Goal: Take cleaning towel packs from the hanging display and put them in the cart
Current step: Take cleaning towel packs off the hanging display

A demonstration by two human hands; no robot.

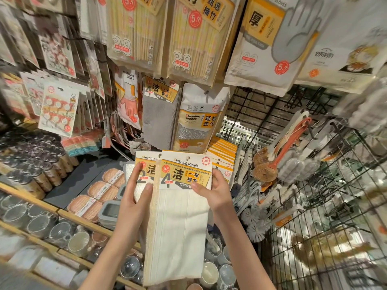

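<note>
White cloth hangs long from the front cleaning towel pack [180, 216] at the centre of the frame, its yellow header card reading "Cleaning towels". The right hand [213, 191] grasps this pack at its right edge, thumb across the card. The left hand [136, 191] pinches a second towel pack [144, 164] just behind and to the left, thumb on its front. More yellow-topped packs [224, 151] hang on the display behind, right of centre. A cleaning sponge pack [199, 120] hangs above centre, and brushes [278, 155] hang on the black wire grid [314, 206] at right.
</note>
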